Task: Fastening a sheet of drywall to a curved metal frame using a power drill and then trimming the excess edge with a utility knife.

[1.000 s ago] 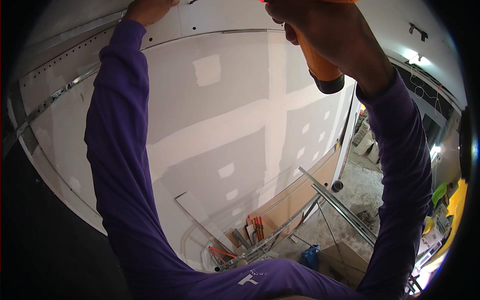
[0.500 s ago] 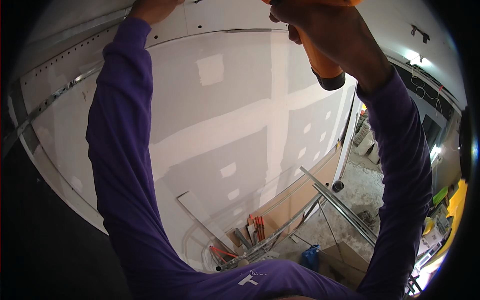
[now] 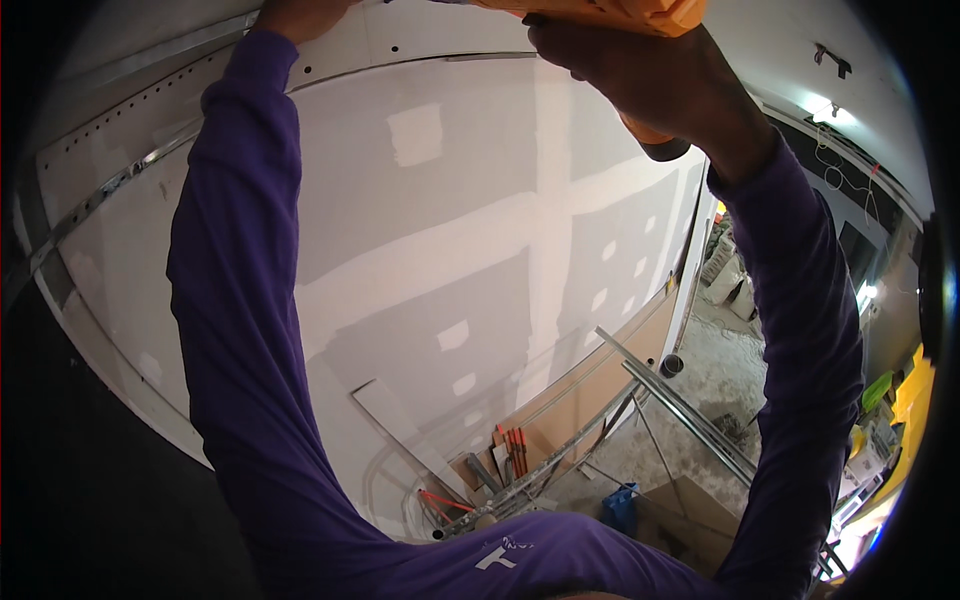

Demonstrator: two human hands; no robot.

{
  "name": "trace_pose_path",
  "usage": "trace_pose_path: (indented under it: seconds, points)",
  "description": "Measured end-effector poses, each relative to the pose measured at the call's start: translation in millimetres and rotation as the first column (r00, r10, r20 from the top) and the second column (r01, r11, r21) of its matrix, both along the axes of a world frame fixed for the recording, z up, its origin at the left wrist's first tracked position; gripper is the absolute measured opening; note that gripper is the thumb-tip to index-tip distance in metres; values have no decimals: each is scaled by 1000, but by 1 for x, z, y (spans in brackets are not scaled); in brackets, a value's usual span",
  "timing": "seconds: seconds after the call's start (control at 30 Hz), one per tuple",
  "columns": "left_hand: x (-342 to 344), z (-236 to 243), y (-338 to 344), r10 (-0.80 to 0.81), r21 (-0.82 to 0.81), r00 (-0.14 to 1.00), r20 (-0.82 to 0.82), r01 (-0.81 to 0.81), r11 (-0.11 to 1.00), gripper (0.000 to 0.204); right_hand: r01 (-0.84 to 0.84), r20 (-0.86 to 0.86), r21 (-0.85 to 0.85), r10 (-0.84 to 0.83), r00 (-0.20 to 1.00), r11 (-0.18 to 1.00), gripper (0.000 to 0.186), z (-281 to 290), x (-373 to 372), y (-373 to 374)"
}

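Note:
Both my arms, in purple sleeves, reach up overhead. My right hand (image 3: pixel 655 85) is wrapped round the handle of an orange power drill (image 3: pixel 640 14). The drill's body lies along the upper edge of the view, and the dark end of its handle shows below my hand. Its front end is cut off or too hard to make out. At the upper left my left hand (image 3: pixel 305 18) is raised against or close to a pale board (image 3: pixel 450 28) with dark screw spots. The upper edge cuts off its fingers, so I cannot see what they do.
A plasterboard wall (image 3: pixel 420 210) with white filler bands stands ahead. A metal profile (image 3: pixel 130 180) crosses at left. Below are long metal profiles (image 3: pixel 690 420), orange-handled tools (image 3: pixel 512 450), a blue bag (image 3: pixel 620 508) and a dark bucket (image 3: pixel 672 366). A lamp (image 3: pixel 828 113) glows at right.
My right hand has shifted slightly left and the drill has tilted, so more of its body and less of its handle shows. My left hand has moved a little up and left.

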State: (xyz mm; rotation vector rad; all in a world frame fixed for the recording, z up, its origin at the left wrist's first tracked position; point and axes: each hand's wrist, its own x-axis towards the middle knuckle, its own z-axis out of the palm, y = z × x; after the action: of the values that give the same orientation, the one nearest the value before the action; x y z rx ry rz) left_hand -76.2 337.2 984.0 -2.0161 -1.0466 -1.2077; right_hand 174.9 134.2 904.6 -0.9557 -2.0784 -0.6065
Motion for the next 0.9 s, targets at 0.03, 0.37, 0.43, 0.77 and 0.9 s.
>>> trace_pose_path:
  seconds: [0.03,0.37,0.43,0.77,0.9]
  points:
    - [3,-2,-3,-9,8,1000,-3,9,1000,28,0,26,96,-2,1000,995,20,-3,4,9]
    - [-2,3,-5,2,-6,1000,-19,-2,1000,29,-256,274,404,151,950,878,41,-31,29,29]
    - [-6,3,-12,99,-7,995,-25,-99,995,28,117,316,687,-440,841,717,30,-60,32,28]
    - [49,-243,47,-157,713,987,40,82,696,26,-117,-662,-148,-11,749,982,49,-363,95,-95]
    - [169,-467,10,-937,148,223,268,952,269,24,173,-687,-566,-578,441,806,57,-464,64,-186]
